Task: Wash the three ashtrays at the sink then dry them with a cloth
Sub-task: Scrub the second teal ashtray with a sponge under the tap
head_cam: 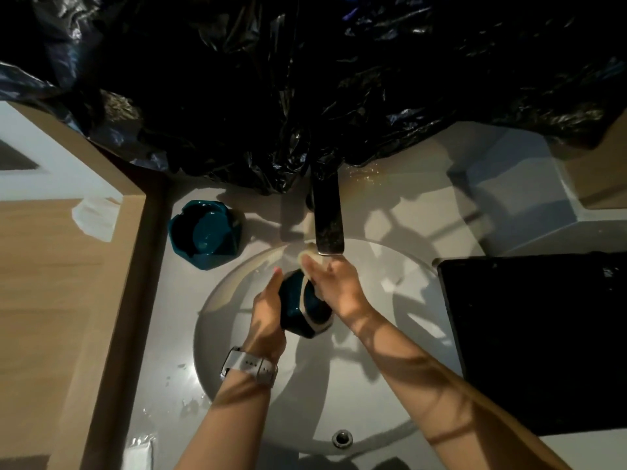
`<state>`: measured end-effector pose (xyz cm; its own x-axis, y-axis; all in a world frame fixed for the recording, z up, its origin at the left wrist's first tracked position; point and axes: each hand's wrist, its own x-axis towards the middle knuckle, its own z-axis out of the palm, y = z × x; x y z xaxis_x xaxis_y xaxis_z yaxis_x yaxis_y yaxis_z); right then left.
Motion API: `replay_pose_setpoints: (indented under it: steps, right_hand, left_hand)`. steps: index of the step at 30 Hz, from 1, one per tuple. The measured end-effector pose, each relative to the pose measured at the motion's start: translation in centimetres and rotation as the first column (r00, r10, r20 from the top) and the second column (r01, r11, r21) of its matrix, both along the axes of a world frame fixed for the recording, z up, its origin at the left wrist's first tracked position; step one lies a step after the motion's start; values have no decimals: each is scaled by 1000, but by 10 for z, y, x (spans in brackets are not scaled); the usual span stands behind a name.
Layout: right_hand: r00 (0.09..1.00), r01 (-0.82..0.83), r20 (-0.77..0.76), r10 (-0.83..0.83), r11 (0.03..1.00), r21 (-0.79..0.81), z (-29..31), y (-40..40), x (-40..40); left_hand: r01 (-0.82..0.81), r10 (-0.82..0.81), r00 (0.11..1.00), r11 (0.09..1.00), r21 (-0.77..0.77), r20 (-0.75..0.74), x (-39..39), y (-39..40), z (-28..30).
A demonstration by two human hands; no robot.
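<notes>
A teal ashtray point(302, 308) is held on its side over the white sink basin point(390, 351), just below the dark tap spout point(327, 218). My left hand point(268, 310) grips its left side, fingers curled round the rim. My right hand point(334, 286) holds a pale yellow sponge point(307, 257) against the ashtray's upper right. A second teal ashtray point(205, 230) stands upright on the counter left of the tap. I see no third ashtray.
Black plastic sheeting point(305, 79) hangs over the back wall and tap base. A black flat tray point(536, 340) lies on the counter right of the basin. A wooden panel point(112, 300) borders the counter's left. A white box point(519, 198) stands back right.
</notes>
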<state>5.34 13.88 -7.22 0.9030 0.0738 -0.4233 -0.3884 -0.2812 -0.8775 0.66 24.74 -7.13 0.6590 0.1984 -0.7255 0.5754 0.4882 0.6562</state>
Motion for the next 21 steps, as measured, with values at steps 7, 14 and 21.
replay_pose_setpoints:
  steps: [7,14,21]
  right_hand:
    - [893,25,426,145,930,-368,4,-32,-47]
    - [906,-114,355,232,940,-323,-2,-40,-32]
    - [858,-107,467,215,963,-247,6,-44,-49]
  left_hand:
    - [246,-241,969,965,-87,57,25,-19,-16]
    - [80,-79,995,997,-9,60,3,-22,-21]
    - [-103,105,988,994,-26,110,-1,-6,-8]
